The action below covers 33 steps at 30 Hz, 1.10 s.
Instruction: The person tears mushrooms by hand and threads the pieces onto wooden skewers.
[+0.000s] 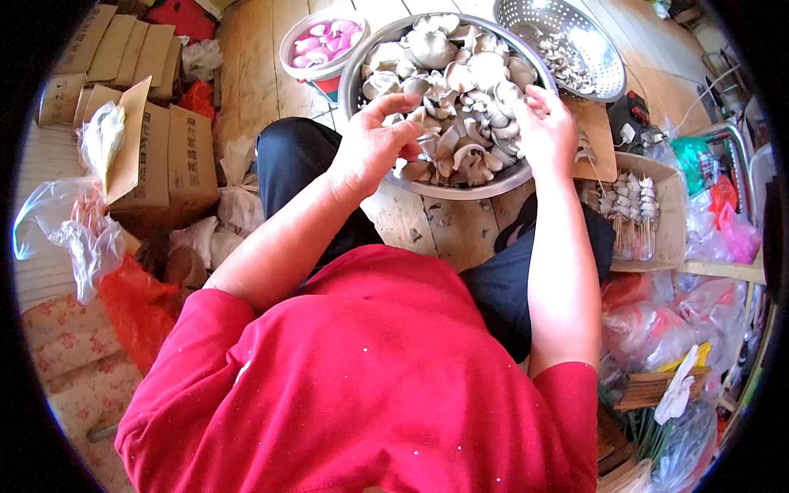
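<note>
A large metal basin [485, 191] full of grey oyster mushrooms [448, 107] stands on the floor before my knees. My left hand [380, 141] hovers over its left side, thumb and fingers apart, with no mushroom visible between them. At the basin's right side, my right hand [546, 131] has its fingers curled in around a mushroom at the edge of the heap; part of that mushroom is hidden by the hand.
Behind the basin stand a tub of peeled pink onions [325, 41] and a metal colander [604, 86] with mushroom pieces. On the right, a cardboard box [657, 264] holds skewered mushrooms [631, 201], beside a wooden board [598, 140]. Cardboard boxes [185, 152] and plastic bags [140, 300] crowd the left.
</note>
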Each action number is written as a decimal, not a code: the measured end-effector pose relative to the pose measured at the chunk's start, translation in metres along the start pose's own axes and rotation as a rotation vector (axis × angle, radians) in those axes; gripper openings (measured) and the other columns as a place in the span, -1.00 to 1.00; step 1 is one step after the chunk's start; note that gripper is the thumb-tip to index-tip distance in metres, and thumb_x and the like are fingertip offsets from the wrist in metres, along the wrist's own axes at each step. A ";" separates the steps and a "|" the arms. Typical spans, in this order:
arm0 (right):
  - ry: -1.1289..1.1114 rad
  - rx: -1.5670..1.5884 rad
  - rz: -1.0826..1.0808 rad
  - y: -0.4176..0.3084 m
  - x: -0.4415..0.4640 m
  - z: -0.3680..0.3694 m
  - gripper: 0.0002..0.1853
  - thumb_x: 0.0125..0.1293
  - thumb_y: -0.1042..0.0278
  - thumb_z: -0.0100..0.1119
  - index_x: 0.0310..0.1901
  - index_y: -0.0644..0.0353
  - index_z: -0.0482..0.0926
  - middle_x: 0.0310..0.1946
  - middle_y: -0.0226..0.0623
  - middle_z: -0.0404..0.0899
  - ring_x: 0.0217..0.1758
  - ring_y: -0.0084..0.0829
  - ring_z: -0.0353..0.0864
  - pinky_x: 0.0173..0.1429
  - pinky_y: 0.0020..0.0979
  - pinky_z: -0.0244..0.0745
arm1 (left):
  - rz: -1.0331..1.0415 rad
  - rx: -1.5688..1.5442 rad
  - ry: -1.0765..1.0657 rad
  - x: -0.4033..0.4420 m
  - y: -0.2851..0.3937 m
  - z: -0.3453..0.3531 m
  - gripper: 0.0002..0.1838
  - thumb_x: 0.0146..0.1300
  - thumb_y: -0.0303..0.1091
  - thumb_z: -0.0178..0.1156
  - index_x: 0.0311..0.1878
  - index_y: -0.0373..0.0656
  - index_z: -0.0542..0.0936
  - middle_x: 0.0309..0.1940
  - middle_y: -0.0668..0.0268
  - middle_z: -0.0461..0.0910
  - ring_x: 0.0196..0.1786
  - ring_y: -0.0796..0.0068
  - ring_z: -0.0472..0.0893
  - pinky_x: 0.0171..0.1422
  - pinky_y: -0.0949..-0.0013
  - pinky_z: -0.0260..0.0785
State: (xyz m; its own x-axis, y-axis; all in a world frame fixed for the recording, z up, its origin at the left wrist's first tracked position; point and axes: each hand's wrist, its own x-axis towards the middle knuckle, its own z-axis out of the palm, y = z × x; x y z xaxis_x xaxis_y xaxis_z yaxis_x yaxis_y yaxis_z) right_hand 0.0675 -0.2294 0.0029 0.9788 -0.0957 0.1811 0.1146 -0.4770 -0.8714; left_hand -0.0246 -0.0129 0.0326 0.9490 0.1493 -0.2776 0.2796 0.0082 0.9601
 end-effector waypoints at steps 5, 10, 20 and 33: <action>-0.013 -0.356 -0.117 0.008 0.016 0.010 -0.57 0.07 -0.04 0.28 -0.22 0.18 0.63 -0.17 -0.10 0.55 -0.02 -0.16 0.51 0.08 -0.24 0.39 | -0.001 -0.140 -0.048 -0.006 -0.004 0.001 -0.69 0.11 -0.51 0.16 -0.03 -0.25 0.47 -0.56 0.36 0.49 -0.55 0.59 0.49 -0.41 0.51 0.38; -0.169 -0.195 0.090 -0.018 0.009 -0.014 -0.71 0.01 0.10 0.33 -0.40 0.18 0.64 -0.41 -0.26 0.62 -0.32 -0.37 0.59 -0.18 -0.36 0.45 | -0.018 -0.183 -0.052 -0.011 0.000 -0.001 -0.75 0.13 -0.55 0.13 -0.09 -0.24 0.47 -0.53 0.36 0.49 -0.55 0.62 0.49 -0.40 0.51 0.39; -0.087 -0.507 -0.186 0.000 0.001 -0.021 -0.57 -0.05 0.37 0.25 -0.05 0.13 0.55 -0.07 -0.16 0.51 -0.01 -0.23 0.54 0.10 -0.32 0.43 | -0.012 -0.130 -0.134 -0.012 -0.004 0.004 -0.79 0.18 -0.50 0.13 -0.09 -0.14 0.50 -0.36 0.42 0.51 -0.46 0.63 0.50 -0.32 0.52 0.41; -0.160 -0.003 -0.041 0.011 0.002 -0.011 -0.57 -0.04 0.23 0.34 -0.09 0.19 0.60 -0.42 -0.27 0.65 -0.36 -0.46 0.63 -0.20 -0.42 0.50 | -0.039 -0.259 -0.207 -0.013 0.003 0.013 -0.70 0.17 -0.53 0.13 0.00 -0.17 0.47 -0.21 0.35 0.52 -0.42 0.58 0.52 -0.30 0.49 0.43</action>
State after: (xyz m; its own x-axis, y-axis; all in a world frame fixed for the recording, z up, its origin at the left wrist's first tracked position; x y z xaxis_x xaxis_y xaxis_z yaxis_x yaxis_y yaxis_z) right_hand 0.0691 -0.2440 -0.0010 0.9878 0.0646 0.1415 0.1550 -0.4807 -0.8631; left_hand -0.0339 -0.0272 0.0389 0.9553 -0.0598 -0.2896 0.2949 0.2647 0.9181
